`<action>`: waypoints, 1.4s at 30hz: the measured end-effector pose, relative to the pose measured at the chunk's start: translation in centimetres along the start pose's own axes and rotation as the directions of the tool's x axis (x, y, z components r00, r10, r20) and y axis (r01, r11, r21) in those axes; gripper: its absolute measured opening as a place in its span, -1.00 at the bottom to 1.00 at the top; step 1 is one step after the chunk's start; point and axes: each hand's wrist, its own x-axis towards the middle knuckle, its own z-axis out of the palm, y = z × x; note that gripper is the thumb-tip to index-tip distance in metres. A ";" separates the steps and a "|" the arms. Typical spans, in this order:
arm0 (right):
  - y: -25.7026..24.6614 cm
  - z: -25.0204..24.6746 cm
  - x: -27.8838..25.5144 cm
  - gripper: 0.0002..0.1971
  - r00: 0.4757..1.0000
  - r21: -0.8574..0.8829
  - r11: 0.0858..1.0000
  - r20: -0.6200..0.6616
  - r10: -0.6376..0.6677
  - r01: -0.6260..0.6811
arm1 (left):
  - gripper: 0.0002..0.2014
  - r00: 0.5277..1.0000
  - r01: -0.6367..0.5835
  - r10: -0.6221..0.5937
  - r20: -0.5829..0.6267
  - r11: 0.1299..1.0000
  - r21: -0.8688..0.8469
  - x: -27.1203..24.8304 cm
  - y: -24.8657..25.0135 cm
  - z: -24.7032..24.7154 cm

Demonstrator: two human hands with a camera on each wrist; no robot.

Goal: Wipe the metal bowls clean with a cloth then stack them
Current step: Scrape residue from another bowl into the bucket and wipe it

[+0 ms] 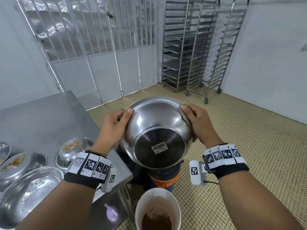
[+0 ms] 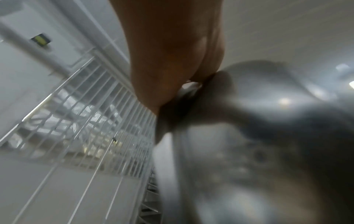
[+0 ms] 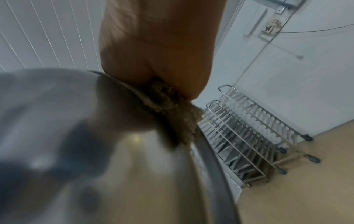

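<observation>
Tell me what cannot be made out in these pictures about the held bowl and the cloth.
- Held bowl inside: head view, faces away; residue unknown.
- Cloth: head view, mostly hidden under right hand.
- Label text: too small.
- Left hand fingers behind rim: hidden; wrist view blurred.

A commercial kitchen or bakery back room: tall wheeled tray racks (image 1: 191,47) holding sheet pans stand against white panel walls, beside a barred metal gate (image 1: 93,39), small-tiled floor (image 1: 249,146) and steel worktop (image 1: 41,117) (carrying soiled metal bowls (image 1: 21,161)).
</observation>
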 end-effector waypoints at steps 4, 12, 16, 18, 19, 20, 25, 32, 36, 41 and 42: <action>-3.0 0.3 1.2 -0.83 0.969 -0.242 0.951 0.201 -0.144 0.192 | -0.57 0.983 -0.127 0.097 0.154 0.972 0.199 0.5 2.2 1.2; -0.3 0.4 -0.3 -0.78 0.997 0.001 0.999 0.048 -0.055 0.055 | -0.47 0.998 -0.010 0.008 -0.061 0.999 -0.032 1.1 1.2 0.2; -0.7 0.1 0.3 -0.75 0.993 -0.110 0.990 0.083 -0.084 0.093 | -0.44 1.000 -0.020 0.020 -0.009 1.000 0.001 0.3 1.5 1.0; -2.3 0.2 1.1 -0.80 0.970 -0.223 0.954 0.178 -0.164 0.202 | -0.42 0.998 -0.042 0.041 0.051 0.998 0.037 0.1 1.7 1.6; -2.9 0.4 1.3 -0.82 0.957 -0.250 0.936 0.216 -0.194 0.247 | -0.41 0.997 -0.046 0.043 0.070 0.998 0.041 0.0 1.9 1.9; -3.1 0.5 1.5 -0.84 0.949 -0.258 0.927 0.232 -0.213 0.271 | -0.42 0.997 -0.043 0.041 0.070 0.998 0.040 -0.1 2.0 2.1; -0.4 -0.1 0.7 -0.76 0.995 -0.061 0.995 0.066 -0.080 0.084 | -0.53 0.992 0.067 -0.088 -0.095 0.977 -0.202 0.3 0.2 0.9; -0.7 0.6 0.4 -0.76 0.989 -0.149 0.984 0.127 -0.077 0.096 | -0.69 0.996 -0.022 0.012 0.091 0.993 0.112 0.7 0.9 0.9; -2.6 1.6 1.0 -0.75 0.955 -0.270 0.930 0.230 -0.187 0.248 | -0.61 0.982 -0.074 0.036 0.185 0.976 0.202 1.0 2.6 1.9; -0.7 0.2 0.2 -0.73 0.994 -0.079 0.993 0.072 -0.079 0.085 | -0.61 0.985 0.131 -0.148 -0.088 0.975 -0.177 1.4 1.4 0.1; -0.3 0.2 0.0 -0.69 0.997 -0.037 0.997 0.035 -0.064 0.065 | -0.59 0.977 0.155 -0.181 -0.112 0.966 -0.205 1.5 0.9 -0.1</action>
